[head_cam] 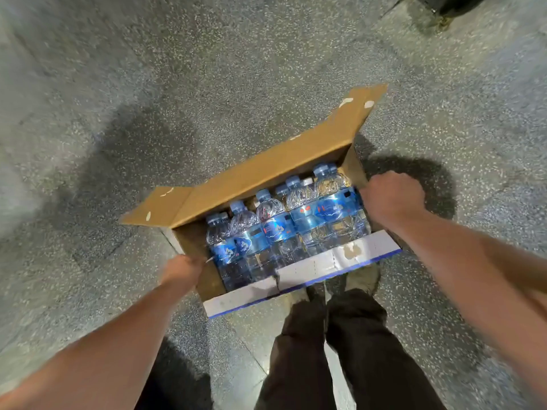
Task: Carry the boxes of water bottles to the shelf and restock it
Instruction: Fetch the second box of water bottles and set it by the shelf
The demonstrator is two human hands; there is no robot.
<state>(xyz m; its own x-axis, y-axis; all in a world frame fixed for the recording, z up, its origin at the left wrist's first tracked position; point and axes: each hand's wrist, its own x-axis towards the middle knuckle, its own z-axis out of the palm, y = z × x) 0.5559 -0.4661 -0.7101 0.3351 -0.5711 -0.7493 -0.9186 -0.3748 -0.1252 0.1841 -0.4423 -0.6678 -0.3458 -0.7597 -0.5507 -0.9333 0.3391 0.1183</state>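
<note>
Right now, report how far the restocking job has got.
Done: the box is open and appears lifted off the floor. In hand: the left hand grips its left end, the right hand its right end. Left: the bottles sit inside, no shelf is in view, so delivery and restocking remain.

A speckled grey floor [207, 84], with a blurred dark object [455, 2] far right

One cardboard box [266, 170] is counted, with five water bottles [278, 229] in its near row, more half-hidden behind, and two hands: left hand [183, 269], right hand [392, 195].
</note>
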